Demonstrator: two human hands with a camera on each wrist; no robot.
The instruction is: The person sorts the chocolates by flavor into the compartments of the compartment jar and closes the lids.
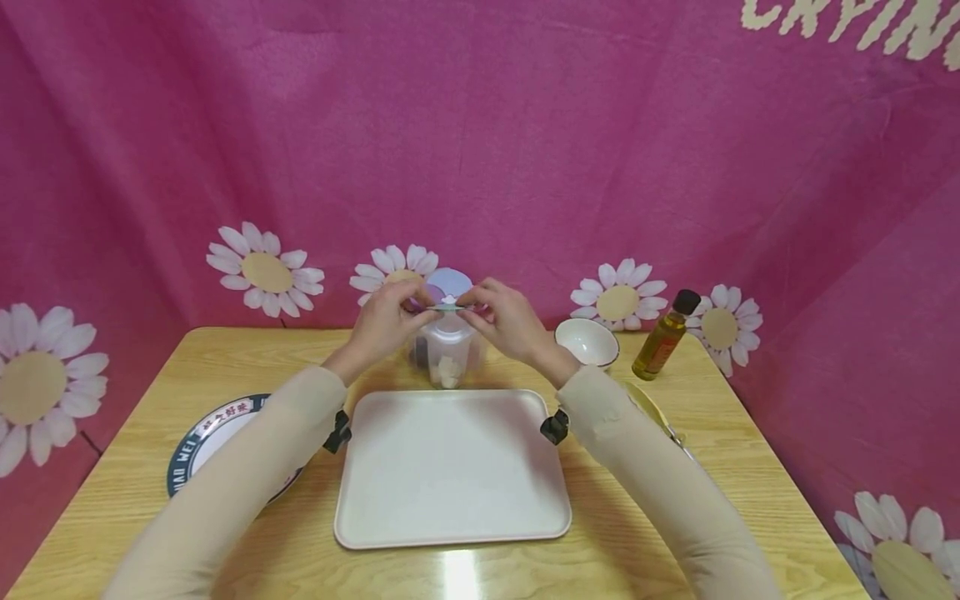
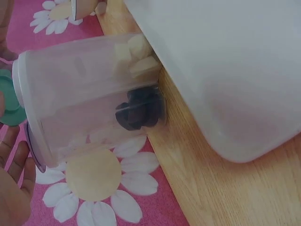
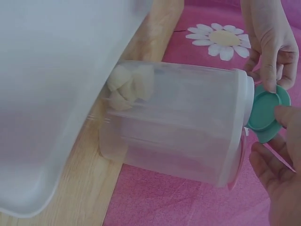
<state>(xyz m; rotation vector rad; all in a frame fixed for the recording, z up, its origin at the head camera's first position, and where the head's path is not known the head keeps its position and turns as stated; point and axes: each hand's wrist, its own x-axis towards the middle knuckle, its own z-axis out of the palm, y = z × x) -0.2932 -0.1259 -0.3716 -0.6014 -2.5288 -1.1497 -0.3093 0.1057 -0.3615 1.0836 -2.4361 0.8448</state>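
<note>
A clear compartmented canister (image 1: pixel 447 350) stands behind the tray, with pale chunks (image 3: pixel 128 87) in one compartment and dark pieces (image 2: pixel 141 108) in another. Its small green lid (image 3: pixel 264 110) tilts up at the top. My left hand (image 1: pixel 386 321) pinches one edge of this lid, thumb on its face. On the opposite edge my right hand (image 1: pixel 510 321) pinches it too, the thumb laid over the rim and the fingers behind. A purple lid (image 1: pixel 435 293) and a pale blue lid (image 1: pixel 452 281) also show at the canister's top.
A white tray (image 1: pixel 453 471) lies in front of the canister. At left is a dark-rimmed plate (image 1: pixel 221 433), partly under my left sleeve. To the right are a white bowl (image 1: pixel 587 342), an oil bottle (image 1: pixel 663 337) and a yellow-ended utensil (image 1: pixel 648 406). Behind the table hangs a pink flowered cloth (image 1: pixel 480 150).
</note>
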